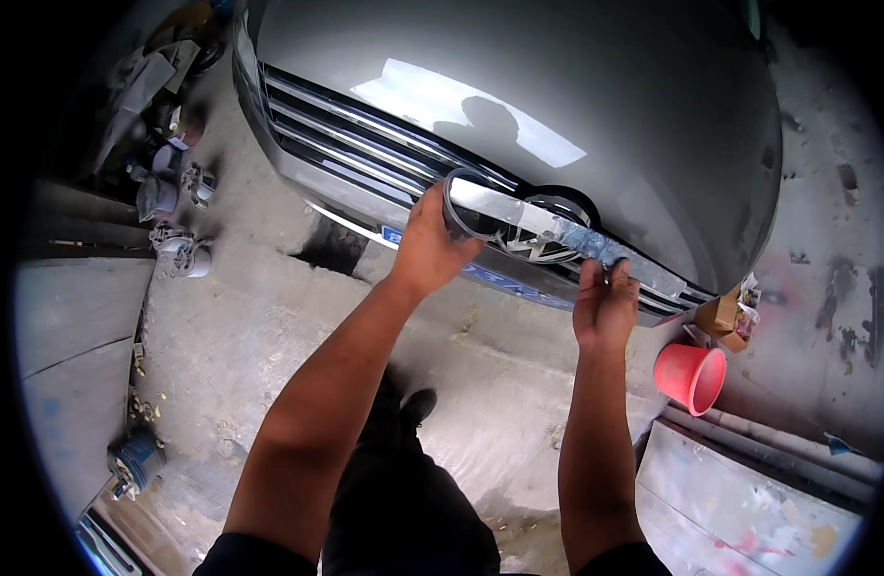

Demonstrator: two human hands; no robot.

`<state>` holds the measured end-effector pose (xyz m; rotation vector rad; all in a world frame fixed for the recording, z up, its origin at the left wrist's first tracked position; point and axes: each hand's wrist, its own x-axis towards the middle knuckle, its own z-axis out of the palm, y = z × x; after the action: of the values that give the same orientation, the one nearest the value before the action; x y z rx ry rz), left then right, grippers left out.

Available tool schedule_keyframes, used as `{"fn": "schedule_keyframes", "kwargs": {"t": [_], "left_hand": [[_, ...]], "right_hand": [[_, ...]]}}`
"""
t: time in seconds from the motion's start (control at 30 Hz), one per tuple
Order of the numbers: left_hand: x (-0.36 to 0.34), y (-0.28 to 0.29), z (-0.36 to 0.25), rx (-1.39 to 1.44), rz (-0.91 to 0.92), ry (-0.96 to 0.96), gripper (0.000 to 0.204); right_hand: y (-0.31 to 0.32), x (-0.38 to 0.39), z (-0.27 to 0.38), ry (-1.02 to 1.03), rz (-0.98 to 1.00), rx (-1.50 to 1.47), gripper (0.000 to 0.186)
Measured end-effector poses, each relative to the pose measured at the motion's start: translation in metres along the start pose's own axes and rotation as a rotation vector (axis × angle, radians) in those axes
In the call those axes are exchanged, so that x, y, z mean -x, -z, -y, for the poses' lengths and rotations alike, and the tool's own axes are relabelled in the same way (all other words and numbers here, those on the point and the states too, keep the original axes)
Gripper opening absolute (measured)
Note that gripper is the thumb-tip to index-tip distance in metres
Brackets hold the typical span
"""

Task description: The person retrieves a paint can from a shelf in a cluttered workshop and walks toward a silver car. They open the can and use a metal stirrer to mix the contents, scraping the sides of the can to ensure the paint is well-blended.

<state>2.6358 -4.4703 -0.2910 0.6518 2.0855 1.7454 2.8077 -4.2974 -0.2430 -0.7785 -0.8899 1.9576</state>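
My left hand [429, 240] is wrapped round a round grey cup [469, 223] with a dark rim, held in front of the car's grille. A long flat strip [528, 217], whitish and silver with blue-grey smears, reaches from the cup's mouth toward the right. Near its right part, the fingers of my right hand [607, 302] pinch it from below. Whether the strip's left end lies on the rim or inside the cup, I cannot tell. Behind both hands is the grey car's front, with a chrome grille [355, 134] and a round badge [538, 245] partly covered by the strip.
The glossy car hood [634, 125] fills the far side. At the right stand a red bucket [690, 376] and a cardboard box [725, 320]. Several paint-stained pots [184, 254] are on the left. A dark blue can [134, 458] sits at the lower left on the concrete floor.
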Motion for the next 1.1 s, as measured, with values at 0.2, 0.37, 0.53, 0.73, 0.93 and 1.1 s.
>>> {"fn": "schedule_keyframes", "kwargs": {"t": [0.2, 0.37, 0.53, 0.73, 0.93, 1.1], "left_hand": [[0.002, -0.002, 0.013, 0.001, -0.051, 0.002, 0.084], [0.004, 0.002, 0.004, -0.045, -0.078, 0.006, 0.084], [0.006, 0.006, -0.005, -0.078, -0.097, 0.000, 0.082], [0.005, 0.011, -0.006, -0.132, -0.111, 0.001, 0.083], [0.005, 0.012, -0.008, -0.181, -0.140, -0.029, 0.082], [0.005, 0.015, -0.004, -0.176, -0.131, -0.044, 0.083]], "right_hand": [[0.004, 0.001, -0.014, 0.014, 0.063, -0.069, 0.010], [-0.003, 0.004, -0.018, 0.016, 0.033, -0.081, 0.014], [0.010, 0.001, -0.023, 0.007, 0.090, -0.106, 0.012], [0.009, 0.002, -0.026, 0.000, 0.070, -0.140, 0.011], [0.012, -0.001, -0.026, 0.008, 0.140, -0.110, 0.011], [0.008, -0.001, -0.027, 0.014, 0.081, -0.103, 0.013]]}}
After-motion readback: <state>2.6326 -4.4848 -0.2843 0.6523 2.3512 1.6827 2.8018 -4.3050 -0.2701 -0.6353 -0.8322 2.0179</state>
